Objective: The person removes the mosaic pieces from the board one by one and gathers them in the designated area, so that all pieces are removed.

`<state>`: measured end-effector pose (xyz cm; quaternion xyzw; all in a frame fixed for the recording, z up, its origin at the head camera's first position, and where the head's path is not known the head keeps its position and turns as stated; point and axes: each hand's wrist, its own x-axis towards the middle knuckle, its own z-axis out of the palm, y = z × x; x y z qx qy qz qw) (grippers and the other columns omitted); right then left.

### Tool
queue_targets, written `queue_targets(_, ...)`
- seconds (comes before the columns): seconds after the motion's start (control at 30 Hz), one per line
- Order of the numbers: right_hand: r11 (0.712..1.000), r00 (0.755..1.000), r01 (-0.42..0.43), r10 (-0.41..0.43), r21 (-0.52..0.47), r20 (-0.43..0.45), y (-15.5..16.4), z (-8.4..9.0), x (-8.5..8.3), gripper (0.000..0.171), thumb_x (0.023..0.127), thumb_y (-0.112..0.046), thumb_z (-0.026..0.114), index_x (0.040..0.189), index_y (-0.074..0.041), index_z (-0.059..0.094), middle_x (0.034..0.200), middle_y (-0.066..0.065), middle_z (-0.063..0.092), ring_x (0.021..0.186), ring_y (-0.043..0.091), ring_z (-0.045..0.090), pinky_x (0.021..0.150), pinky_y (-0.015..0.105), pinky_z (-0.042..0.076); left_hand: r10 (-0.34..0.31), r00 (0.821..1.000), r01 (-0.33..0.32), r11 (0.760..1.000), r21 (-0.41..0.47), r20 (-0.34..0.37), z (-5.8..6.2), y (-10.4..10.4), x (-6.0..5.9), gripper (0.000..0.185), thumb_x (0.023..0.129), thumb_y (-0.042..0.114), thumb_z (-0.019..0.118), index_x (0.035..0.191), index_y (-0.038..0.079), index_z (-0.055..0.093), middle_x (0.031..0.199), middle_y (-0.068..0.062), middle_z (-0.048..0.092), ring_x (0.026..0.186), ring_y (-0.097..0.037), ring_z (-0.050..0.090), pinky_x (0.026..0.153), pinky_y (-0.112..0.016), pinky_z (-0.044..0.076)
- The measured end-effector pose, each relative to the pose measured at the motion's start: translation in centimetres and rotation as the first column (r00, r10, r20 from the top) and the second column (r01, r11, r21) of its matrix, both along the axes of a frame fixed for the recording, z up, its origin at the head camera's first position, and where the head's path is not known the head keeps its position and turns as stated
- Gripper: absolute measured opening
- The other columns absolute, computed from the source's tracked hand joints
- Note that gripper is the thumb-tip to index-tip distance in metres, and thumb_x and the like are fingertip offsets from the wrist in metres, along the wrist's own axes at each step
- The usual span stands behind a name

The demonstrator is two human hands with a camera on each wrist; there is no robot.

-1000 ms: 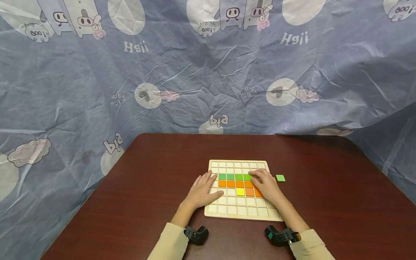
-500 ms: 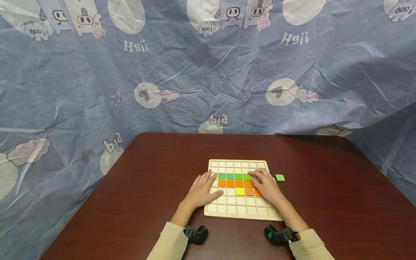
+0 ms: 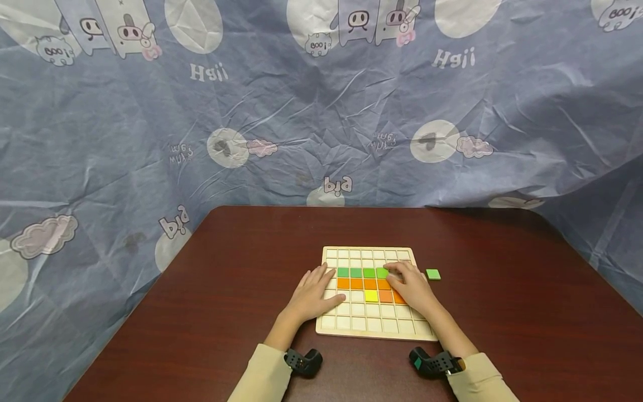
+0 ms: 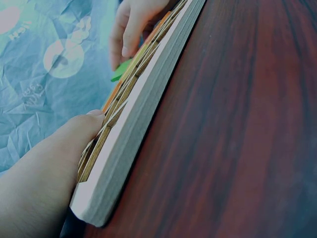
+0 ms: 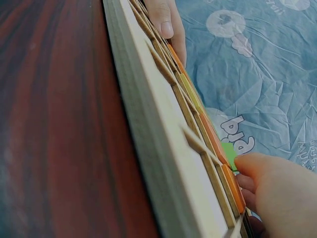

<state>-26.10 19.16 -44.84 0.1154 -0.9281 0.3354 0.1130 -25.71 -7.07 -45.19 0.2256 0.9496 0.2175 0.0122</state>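
Note:
A wooden grid board [image 3: 351,324] lies on the dark table. It holds a row of green tiles [image 3: 355,272], a row of orange tiles [image 3: 356,283], a yellow tile [image 3: 371,296] and more orange ones beside it. My right hand [image 3: 409,286] reaches over the board's right side. Its fingertips pinch the green tile [image 4: 121,72] at the right end of the green row, which sits tilted above its cell. My left hand [image 3: 312,295] lies flat on the board's left edge [image 4: 129,148], fingers straight, thumb on the grid.
One loose green tile [image 3: 433,274] lies on the table just right of the board. The table [image 3: 241,268] is dark red-brown wood. A wrinkled blue printed cloth [image 3: 321,111] hangs behind and around it. Black wrist cameras sit on both cream sleeves.

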Motion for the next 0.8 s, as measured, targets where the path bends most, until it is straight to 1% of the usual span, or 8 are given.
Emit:
queue_targets(0.1, 1.000, 1.000, 0.002, -0.002, -0.030, 0.001, -0.04, 0.10, 0.04, 0.026, 0.088, -0.018, 0.057, 0.113, -0.012, 0.060, 0.110, 0.009, 0.061, 0.102, 0.026, 0.055, 0.088, 0.049, 0.035, -0.002, 1.000, 0.002, 1.000, -0.002, -0.005, -0.06, -0.02, -0.02, 0.071, 0.085, 0.060, 0.041, 0.143, 0.021, 0.028, 0.152, -0.005, 0.018, 0.140, -0.023, 0.019, 0.115, -0.043, 0.011)
queue_targets(0.2, 0.998, 1.000, 0.007, -0.007, -0.061, 0.007, -0.12, 0.18, 0.04, 0.022, 0.087, -0.017, 0.058, 0.109, -0.013, 0.059, 0.100, 0.006, 0.064, 0.094, 0.022, 0.058, 0.084, 0.041, 0.041, -0.004, 1.000, 0.004, 1.000, -0.002, -0.013, -0.15, -0.02, -0.08, 0.071, 0.085, 0.060, 0.040, 0.143, 0.021, 0.028, 0.152, -0.005, 0.018, 0.140, -0.024, 0.019, 0.115, -0.043, 0.011)
queue_targets(0.27, 0.997, 1.000, 0.013, -0.012, -0.078, 0.009, -0.15, 0.17, 0.00, 0.020, 0.086, -0.016, 0.059, 0.106, -0.014, 0.058, 0.094, 0.004, 0.064, 0.088, 0.018, 0.058, 0.078, 0.034, 0.044, -0.005, 1.000, 0.005, 1.000, -0.003, -0.017, -0.23, -0.03, -0.16, 0.071, 0.085, 0.060, 0.040, 0.143, 0.020, 0.028, 0.152, -0.005, 0.019, 0.139, -0.024, 0.019, 0.115, -0.044, 0.012)
queue_targets(0.33, 0.996, 1.000, 0.017, -0.016, -0.091, 0.010, -0.15, 0.13, -0.03, 0.018, 0.086, -0.015, 0.060, 0.104, -0.014, 0.058, 0.090, 0.002, 0.063, 0.084, 0.015, 0.057, 0.073, 0.028, 0.044, -0.006, 1.000, 0.006, 1.000, -0.004, -0.021, -0.31, -0.06, -0.22, 0.071, 0.085, 0.060, 0.040, 0.143, 0.020, 0.028, 0.152, -0.006, 0.019, 0.139, -0.024, 0.020, 0.115, -0.044, 0.012)
queue_targets(0.43, 0.993, 1.000, 0.027, -0.025, -0.116, 0.016, -0.11, 0.08, -0.01, 0.016, 0.085, -0.014, 0.061, 0.100, -0.014, 0.057, 0.087, 0.002, 0.062, 0.080, 0.012, 0.055, 0.068, 0.023, 0.042, -0.005, 1.000, 0.005, 1.000, -0.010, -0.022, -0.41, -0.08, -0.29, 0.072, 0.085, 0.061, 0.040, 0.143, 0.021, 0.028, 0.152, -0.005, 0.019, 0.139, -0.024, 0.020, 0.115, -0.044, 0.012)
queue_targets(0.53, 0.991, 0.999, 0.029, -0.027, -0.129, 0.019, -0.09, 0.07, 0.04, 0.014, 0.085, -0.013, 0.061, 0.098, -0.014, 0.056, 0.084, 0.002, 0.062, 0.076, 0.011, 0.052, 0.065, 0.021, 0.040, -0.003, 1.000, 0.003, 1.000, -0.017, -0.019, -0.41, -0.09, -0.32, 0.072, 0.085, 0.062, 0.039, 0.143, 0.021, 0.027, 0.152, -0.005, 0.018, 0.140, -0.023, 0.019, 0.115, -0.043, 0.011)
queue_targets(0.63, 0.990, 0.999, 0.035, -0.032, -0.140, 0.019, -0.08, 0.08, 0.02, 0.014, 0.085, -0.013, 0.061, 0.098, -0.014, 0.056, 0.084, 0.002, 0.062, 0.076, 0.012, 0.052, 0.064, 0.021, 0.039, -0.001, 1.000, 0.001, 1.000, -0.018, -0.019, -0.38, -0.07, -0.35, 0.072, 0.085, 0.062, 0.039, 0.143, 0.022, 0.026, 0.152, -0.004, 0.017, 0.140, -0.023, 0.019, 0.115, -0.043, 0.011)
queue_targets(0.8, 0.984, 0.998, 0.048, -0.042, -0.171, 0.038, 0.00, 0.19, -0.09, 0.015, 0.086, -0.016, 0.061, 0.100, -0.014, 0.057, 0.089, 0.004, 0.064, 0.082, 0.014, 0.056, 0.070, 0.022, 0.044, -0.001, 1.000, 0.001, 1.000, -0.015, -0.022, -0.39, -0.07, -0.35, 0.072, 0.085, 0.062, 0.040, 0.143, 0.021, 0.027, 0.152, -0.005, 0.018, 0.140, -0.023, 0.019, 0.115, -0.043, 0.012)
